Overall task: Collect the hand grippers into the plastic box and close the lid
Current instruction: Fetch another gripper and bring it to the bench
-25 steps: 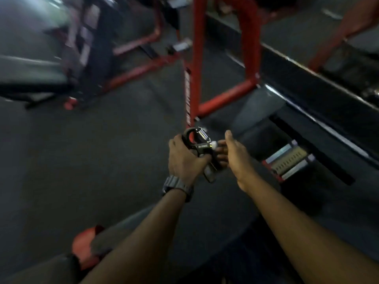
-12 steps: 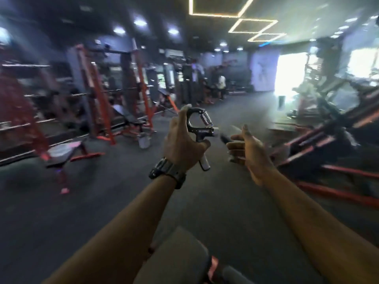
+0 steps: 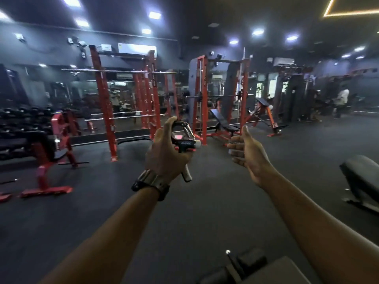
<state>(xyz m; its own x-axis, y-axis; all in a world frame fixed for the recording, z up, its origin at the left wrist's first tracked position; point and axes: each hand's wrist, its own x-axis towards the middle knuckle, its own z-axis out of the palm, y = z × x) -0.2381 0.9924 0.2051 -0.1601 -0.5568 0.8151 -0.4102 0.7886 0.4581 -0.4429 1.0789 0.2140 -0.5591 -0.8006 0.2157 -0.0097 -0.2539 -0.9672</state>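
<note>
A black hand gripper (image 3: 183, 142) with a coiled steel spring and a grey handle end is held up at chest height in front of me, my left hand (image 3: 166, 154) shut around it. A dark watch sits on that wrist. My right hand (image 3: 247, 153) hovers a short way to the right of it, thumb up and fingers curled inward. A small dark piece shows at its index finger, but what it is stays unclear. No plastic box is in view.
Dark gym floor (image 3: 205, 201) stretches ahead. Red power racks (image 3: 106, 103) and an incline bench (image 3: 223, 121) stand at the back, a dumbbell rack (image 3: 22, 117) at the left. A black padded seat (image 3: 361, 177) is at the right and a bench (image 3: 266, 269) is just below me. A person (image 3: 341, 99) stands far right.
My view has swung up from the floor to the gym hall. The left hand has kept the hand gripper throughout, and the right hand has drawn away from it to the right.
</note>
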